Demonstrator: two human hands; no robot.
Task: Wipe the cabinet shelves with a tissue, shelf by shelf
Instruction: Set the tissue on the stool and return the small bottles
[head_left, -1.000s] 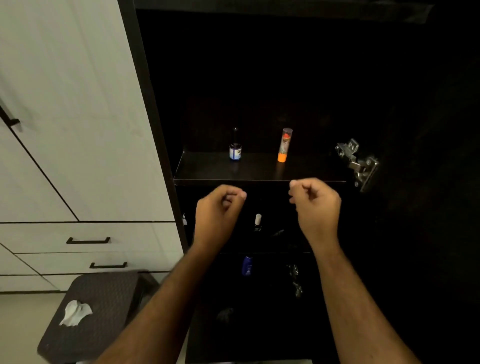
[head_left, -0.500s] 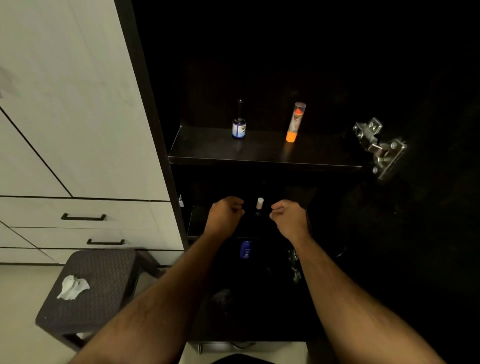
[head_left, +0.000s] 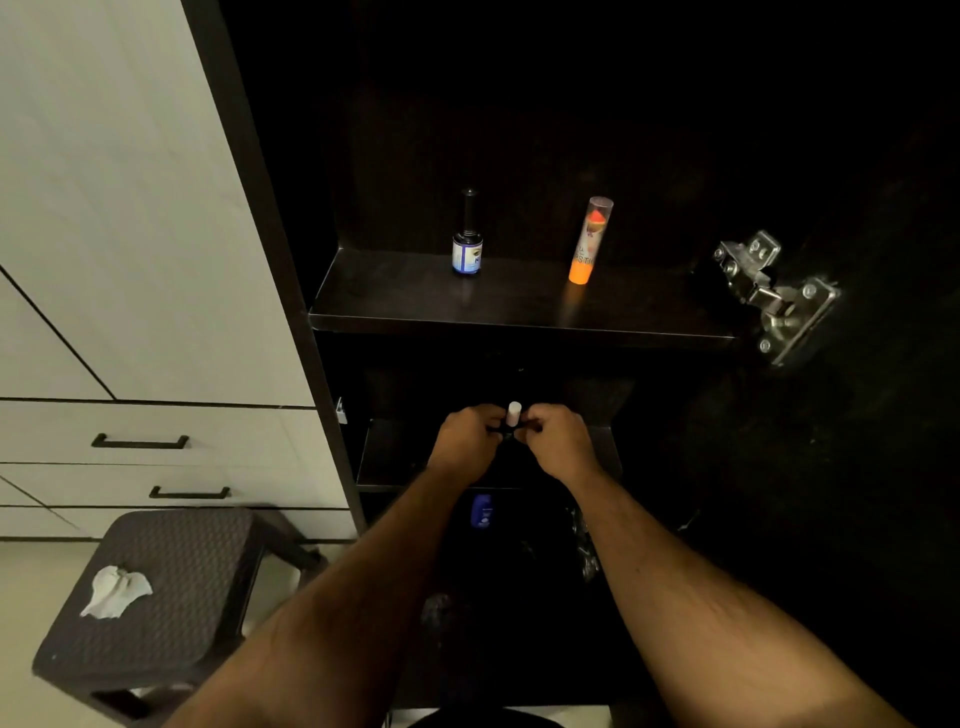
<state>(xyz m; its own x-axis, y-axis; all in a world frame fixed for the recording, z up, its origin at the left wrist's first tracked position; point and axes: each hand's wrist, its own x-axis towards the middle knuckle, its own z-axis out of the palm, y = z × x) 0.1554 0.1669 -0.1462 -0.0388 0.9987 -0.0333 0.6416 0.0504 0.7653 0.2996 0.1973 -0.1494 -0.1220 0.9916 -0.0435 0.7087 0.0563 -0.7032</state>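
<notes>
Hands meet at the middle shelf (head_left: 395, 457): left hand (head_left: 467, 436) and right hand (head_left: 556, 441) are both curled narrow around a small dark item beside a white-capped bottle (head_left: 514, 414); whether either truly grips it, cannot tell. Tissue (head_left: 115, 592) lies crumpled on the stool (head_left: 182, 561), near left, well apart from the cabinet. Upper shelf (head_left: 519, 306) carries a dark bottle (head_left: 467, 244) and an orange tube (head_left: 589, 244). Judgement: no wiping under way; middle shelf likely being cleared, lower shelves remain.

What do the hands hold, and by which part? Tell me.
Both the left hand and the right hand close around a small dark white-capped bottle on the middle shelf; the exact grip is too dark to tell.
</notes>
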